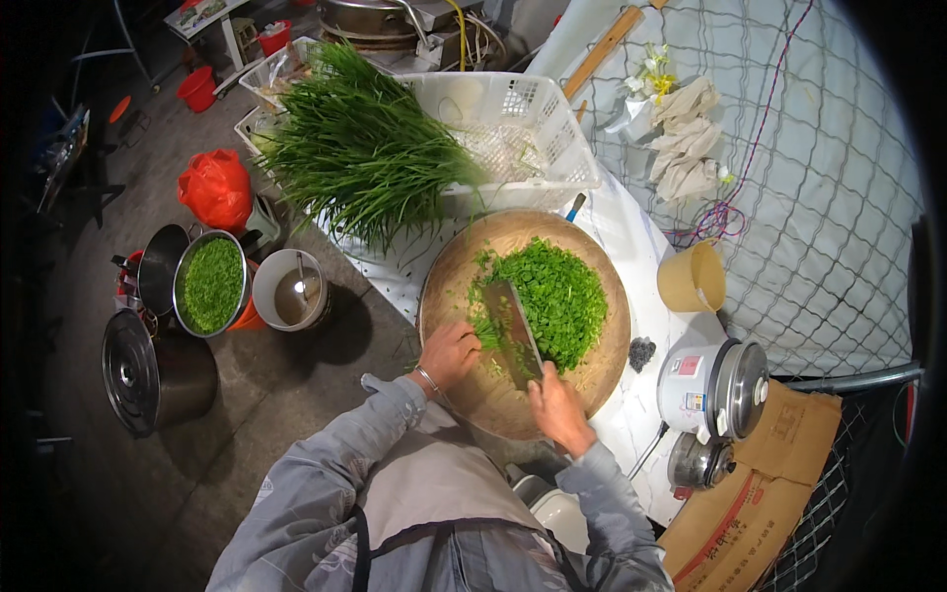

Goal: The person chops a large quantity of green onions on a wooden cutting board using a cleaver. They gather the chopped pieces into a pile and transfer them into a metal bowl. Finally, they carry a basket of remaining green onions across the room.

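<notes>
A round wooden chopping board (462, 259) lies on the table before me, with a heap of chopped green leaves (555, 296) on it. My right hand (556, 403) is closed around the handle of a cleaver (510, 333), whose broad blade stands between the heap and my left hand. Bits of green stick to the blade. My left hand (450, 354) holds a small bunch of cut green stalks (484, 331) against the board, left of the blade. Long uncut green stalks, probably chives, (370, 140) lie across a white plastic basket (518, 185) beyond the board.
A rice cooker (692, 385), a yellowish plastic tub (684, 277) and a scouring pad (641, 353) are at the right. Left of the table stand a white bucket (277, 314), a metal bowl of chopped greens (213, 281) and a large lidded pot (181, 377). Wire mesh (828, 222) borders the right.
</notes>
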### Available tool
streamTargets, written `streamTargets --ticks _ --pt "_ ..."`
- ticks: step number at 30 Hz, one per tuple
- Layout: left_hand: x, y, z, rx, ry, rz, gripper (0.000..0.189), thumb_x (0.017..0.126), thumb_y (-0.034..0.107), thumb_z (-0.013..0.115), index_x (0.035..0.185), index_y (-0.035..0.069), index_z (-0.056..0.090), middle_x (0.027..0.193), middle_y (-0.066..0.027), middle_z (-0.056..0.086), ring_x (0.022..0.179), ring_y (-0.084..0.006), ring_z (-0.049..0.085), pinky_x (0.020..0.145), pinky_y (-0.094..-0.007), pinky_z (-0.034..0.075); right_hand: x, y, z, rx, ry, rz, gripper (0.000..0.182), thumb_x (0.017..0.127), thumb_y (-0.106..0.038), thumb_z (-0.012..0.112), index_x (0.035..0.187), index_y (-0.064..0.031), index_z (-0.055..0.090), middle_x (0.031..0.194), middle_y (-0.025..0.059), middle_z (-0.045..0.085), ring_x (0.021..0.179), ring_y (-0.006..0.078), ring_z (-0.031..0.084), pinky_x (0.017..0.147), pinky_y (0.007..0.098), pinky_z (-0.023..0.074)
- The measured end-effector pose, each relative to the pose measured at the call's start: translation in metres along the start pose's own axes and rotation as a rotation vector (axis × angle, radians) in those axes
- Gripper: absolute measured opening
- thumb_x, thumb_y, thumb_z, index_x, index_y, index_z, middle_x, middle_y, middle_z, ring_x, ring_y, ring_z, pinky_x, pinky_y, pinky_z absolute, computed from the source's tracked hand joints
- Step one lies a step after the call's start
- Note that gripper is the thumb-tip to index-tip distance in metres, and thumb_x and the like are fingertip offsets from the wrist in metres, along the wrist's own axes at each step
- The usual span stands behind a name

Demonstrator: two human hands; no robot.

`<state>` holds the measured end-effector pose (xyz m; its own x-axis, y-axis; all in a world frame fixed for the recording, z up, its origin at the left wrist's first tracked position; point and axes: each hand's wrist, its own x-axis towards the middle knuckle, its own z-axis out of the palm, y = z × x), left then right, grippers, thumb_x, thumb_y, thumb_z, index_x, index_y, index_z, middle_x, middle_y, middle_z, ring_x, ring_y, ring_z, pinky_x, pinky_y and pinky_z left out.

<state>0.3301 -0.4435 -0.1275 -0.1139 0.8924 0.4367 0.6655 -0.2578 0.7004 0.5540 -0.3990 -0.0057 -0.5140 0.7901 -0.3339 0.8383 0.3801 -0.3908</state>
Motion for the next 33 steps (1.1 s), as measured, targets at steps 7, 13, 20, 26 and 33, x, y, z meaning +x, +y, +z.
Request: streamTargets --ticks 7,13,20,26,33 --pt "-0.004 -0.001 -0.010 0.004 -0.044 0.012 0.014 0.077 0.013 0.074 0.087 0.010 0.064 0.099 -0.0082 0.060 0.093 -0.0313 0.059 0.080 -0.0438 0.048 -0.008 -0.006 -0.009 0.042 -0.038 0.005 0.035 0.097 -0.026 0.055 0.118 0.0000 0.045 0.082 0.0312 0.066 0.081 0.0517 0.064 0.070 0.0588 0.0487" --pt "-0.010 0.001 -0.010 0.021 -0.058 -0.055 0.016 0.078 0.014 0.073 0.090 0.010 0.064 0.097 -0.0090 0.061 0.091 -0.0320 0.060 0.079 -0.0443 0.049 0.009 0.018 0.005 0.053 0.002 -0.033 0.033 0.095 -0.019 0.060 0.116 0.0036 0.048 0.078 0.0306 0.064 0.076 0.0499 0.064 0.066 0.0556 0.0506" --pt "0.013 0.016 0.012 -0.070 -0.084 -0.186 0.016 0.080 0.014 0.073 0.093 0.009 0.066 0.101 -0.0108 0.063 0.091 -0.0335 0.063 0.078 -0.0420 0.052 0.008 0.031 -0.013 0.090 0.135 -0.067 0.034 0.093 -0.018 0.060 0.117 0.0037 0.049 0.075 0.0317 0.064 0.075 0.0512 0.064 0.067 0.0597 0.0493" --pt "-0.011 -0.003 -0.007 -0.031 -0.137 -0.151 0.012 0.080 0.012 0.073 0.090 0.008 0.069 0.100 -0.0088 0.066 0.093 -0.0319 0.064 0.080 -0.0412 0.053 -0.006 0.005 0.000 0.029 0.036 -0.015 0.034 0.095 -0.019 0.057 0.119 0.0029 0.046 0.079 0.0319 0.065 0.079 0.0524 0.063 0.070 0.0604 0.0483" --pt "-0.020 0.003 -0.017 -0.084 -0.024 -0.108 0.007 0.082 0.008 0.072 0.088 0.007 0.070 0.098 -0.0086 0.069 0.092 -0.0303 0.066 0.079 -0.0393 0.055 -0.010 0.011 0.000 0.059 0.031 -0.039 0.034 0.096 -0.020 0.056 0.118 0.0038 0.046 0.082 0.0323 0.064 0.081 0.0525 0.063 0.070 0.0581 0.0484"
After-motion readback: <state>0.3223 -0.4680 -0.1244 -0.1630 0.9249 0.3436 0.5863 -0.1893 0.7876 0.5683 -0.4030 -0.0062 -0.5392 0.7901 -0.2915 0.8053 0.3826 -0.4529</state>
